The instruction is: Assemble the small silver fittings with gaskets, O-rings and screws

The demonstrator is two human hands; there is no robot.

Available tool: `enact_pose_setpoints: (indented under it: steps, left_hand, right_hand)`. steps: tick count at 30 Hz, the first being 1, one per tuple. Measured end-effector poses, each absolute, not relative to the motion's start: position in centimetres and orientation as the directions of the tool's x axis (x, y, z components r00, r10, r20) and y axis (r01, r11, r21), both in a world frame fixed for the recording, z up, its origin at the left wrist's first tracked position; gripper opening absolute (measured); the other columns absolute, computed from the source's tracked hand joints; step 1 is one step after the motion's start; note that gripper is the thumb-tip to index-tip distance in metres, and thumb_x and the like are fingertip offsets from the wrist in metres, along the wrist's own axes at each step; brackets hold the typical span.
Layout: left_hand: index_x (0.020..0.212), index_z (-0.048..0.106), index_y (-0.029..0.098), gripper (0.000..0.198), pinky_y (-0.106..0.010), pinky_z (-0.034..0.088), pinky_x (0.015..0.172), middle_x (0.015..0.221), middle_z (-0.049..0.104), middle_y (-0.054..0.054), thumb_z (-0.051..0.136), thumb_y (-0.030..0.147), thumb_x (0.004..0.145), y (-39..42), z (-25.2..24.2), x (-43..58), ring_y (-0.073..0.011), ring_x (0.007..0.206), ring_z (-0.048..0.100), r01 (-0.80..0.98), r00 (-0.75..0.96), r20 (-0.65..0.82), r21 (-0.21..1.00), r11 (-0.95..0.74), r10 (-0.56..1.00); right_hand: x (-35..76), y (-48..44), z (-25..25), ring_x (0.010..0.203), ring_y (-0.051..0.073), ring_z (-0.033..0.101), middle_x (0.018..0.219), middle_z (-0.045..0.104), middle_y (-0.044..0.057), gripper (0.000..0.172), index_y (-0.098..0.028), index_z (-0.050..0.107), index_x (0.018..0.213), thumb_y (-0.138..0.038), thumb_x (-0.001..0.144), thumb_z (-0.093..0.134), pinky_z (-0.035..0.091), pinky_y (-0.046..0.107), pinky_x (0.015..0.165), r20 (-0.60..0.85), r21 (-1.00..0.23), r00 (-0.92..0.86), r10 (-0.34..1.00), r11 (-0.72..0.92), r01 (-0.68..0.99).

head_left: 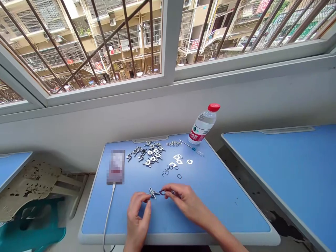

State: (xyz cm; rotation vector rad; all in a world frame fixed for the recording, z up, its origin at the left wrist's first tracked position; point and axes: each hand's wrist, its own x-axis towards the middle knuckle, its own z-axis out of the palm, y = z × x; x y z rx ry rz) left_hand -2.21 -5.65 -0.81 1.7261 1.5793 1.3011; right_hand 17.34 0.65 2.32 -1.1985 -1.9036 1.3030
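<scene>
My left hand (138, 213) pinches a small metal wing-shaped fitting (152, 193) above the blue desk (210, 199). My right hand (183, 204) holds a black rubber ring (162, 192) against the fitting's end, and its fingers hide part of the joint. Farther up the desk lies a heap of similar metal fittings (148, 152). To its right are several white flat gaskets (178, 159) and several small black rings (172, 169). A small screwdriver (193, 148) lies near the far edge, next to a lying water bottle with a red cap (203, 124).
A phone with a blurred screen (116, 167) lies at the desk's left, its white cable (110, 210) running over the near edge. Other blue desks (288, 182) stand on both sides. Stools (31, 224) sit low at left. A barred window (105, 45) runs behind.
</scene>
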Motion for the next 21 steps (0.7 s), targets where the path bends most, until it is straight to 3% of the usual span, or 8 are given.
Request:
enact_pose_setpoints:
  steps: [5,10,15,21]
  left_hand:
    - [0.097,0.068,0.022,0.014,-0.03,0.054,0.072,0.091,0.065,-0.006,0.056,0.028,0.093,-6.4,-1.1,-1.2,-0.0197,0.085,0.062,0.526,-0.097,0.308,0.823,-0.214,0.946]
    - [0.088,0.067,0.022,0.019,-0.03,0.052,0.072,0.085,0.061,-0.005,0.05,0.025,0.096,-6.9,-1.9,-1.1,-0.0186,0.081,0.06,0.583,-0.047,0.333,0.775,-0.245,0.942]
    - [0.105,0.066,0.024,0.019,-0.034,0.053,0.078,0.096,0.063,-0.006,0.05,0.023,0.095,-6.9,-2.2,-2.2,-0.0211,0.09,0.061,0.697,-0.025,0.36,0.675,-0.242,0.933]
    - [0.126,0.056,0.023,0.041,-0.044,0.049,0.091,0.118,0.062,-0.01,0.045,0.01,0.089,-5.2,-2.3,-2.5,-0.025,0.109,0.058,0.795,0.065,0.335,0.552,-0.252,0.94]
  right_hand:
    - [15.8,-0.3,2.6,0.065,0.015,0.059,0.074,0.07,0.001,0.021,-0.021,0.07,0.082,-0.025,0.087,0.05,0.043,0.024,0.062,-0.132,-0.904,-0.494,0.859,0.1,0.416]
    - [15.9,-0.5,1.9,0.065,0.015,0.055,0.072,0.066,0.0,0.019,-0.02,0.064,0.076,-0.022,0.087,0.049,0.04,0.024,0.062,-0.097,-0.837,-0.528,0.844,0.218,0.502]
    - [16.4,-0.2,0.8,0.07,0.017,0.058,0.078,0.068,0.003,0.021,-0.02,0.063,0.083,-0.014,0.089,0.044,0.04,0.025,0.066,-0.064,-0.768,-0.557,0.828,0.316,0.557]
    - [15.9,0.8,0.9,0.074,0.018,0.062,0.083,0.07,0.003,0.02,-0.02,0.064,0.087,-0.011,0.09,0.046,0.04,0.026,0.067,-0.064,-0.715,-0.579,0.813,0.368,0.594]
